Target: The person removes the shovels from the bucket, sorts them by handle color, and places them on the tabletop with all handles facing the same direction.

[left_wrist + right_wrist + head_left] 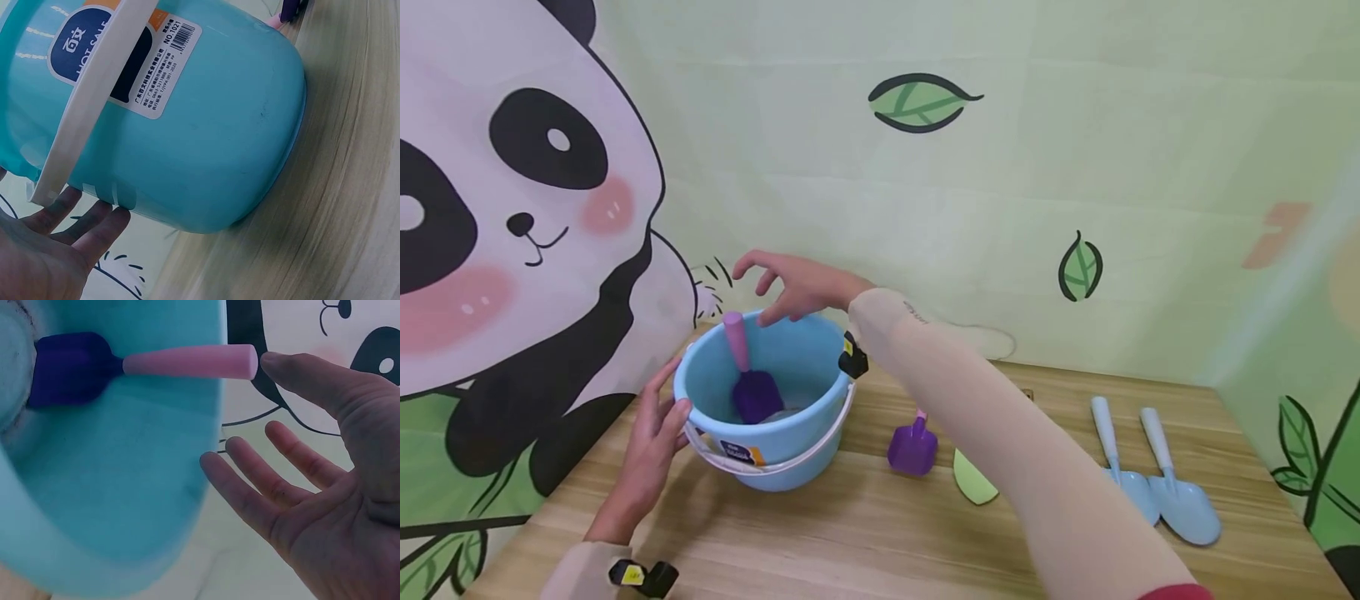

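Note:
My left hand (651, 437) rests against the outer side of a light blue bucket (797, 471), its fingers fairly straight just below the rim in the left wrist view. The bucket's white handle (94, 94) hangs down across its labelled front. Inside leans a toy shovel (187, 361) with a pink grip and a dark purple blade (756, 397) near the bottom. Over the far rim hovers my right hand (808, 283), fingers spread and holding nothing. In the right wrist view, one fingertip is right beside the end of the pink grip.
Right of the bucket, a purple shovel (913, 448) lies on the wooden table (880, 542). Beside it is a light green blade (975, 477), partly hidden by my right sleeve (985, 400). Two pale blue shovels (1186, 510) lie farther right. A panda-print backdrop (790, 167) stands behind.

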The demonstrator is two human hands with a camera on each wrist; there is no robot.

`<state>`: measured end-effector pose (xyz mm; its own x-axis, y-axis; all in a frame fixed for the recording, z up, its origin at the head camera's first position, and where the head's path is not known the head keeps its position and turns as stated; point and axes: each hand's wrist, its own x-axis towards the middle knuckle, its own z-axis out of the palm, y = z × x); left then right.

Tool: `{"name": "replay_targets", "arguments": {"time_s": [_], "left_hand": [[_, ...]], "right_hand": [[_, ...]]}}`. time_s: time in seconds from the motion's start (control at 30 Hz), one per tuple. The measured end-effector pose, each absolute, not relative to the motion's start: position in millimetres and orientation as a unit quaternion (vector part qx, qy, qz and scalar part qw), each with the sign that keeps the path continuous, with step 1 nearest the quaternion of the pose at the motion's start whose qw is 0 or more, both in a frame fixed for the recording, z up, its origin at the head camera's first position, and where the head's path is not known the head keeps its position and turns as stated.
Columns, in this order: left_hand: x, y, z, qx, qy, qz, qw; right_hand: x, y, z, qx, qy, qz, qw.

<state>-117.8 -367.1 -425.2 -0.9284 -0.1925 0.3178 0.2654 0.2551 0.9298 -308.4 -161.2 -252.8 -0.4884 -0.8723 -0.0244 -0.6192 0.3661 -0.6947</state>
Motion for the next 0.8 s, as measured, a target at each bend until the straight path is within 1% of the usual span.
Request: {"name": "replay_targets", "arguments": {"time_s": [0.37,0.8], "left_hand": [[-116,-366,-427,-0.024,-0.767,-0.613,0.188],[-116,-366,-426,-0.027,-0.768,-0.611,0.188]], "right_hand": [[-301,-186,-266,-0.474,0.800,-0.317,0.190],[-296,-205,-276,-0.456,0.810,-0.296,0.219]]}}
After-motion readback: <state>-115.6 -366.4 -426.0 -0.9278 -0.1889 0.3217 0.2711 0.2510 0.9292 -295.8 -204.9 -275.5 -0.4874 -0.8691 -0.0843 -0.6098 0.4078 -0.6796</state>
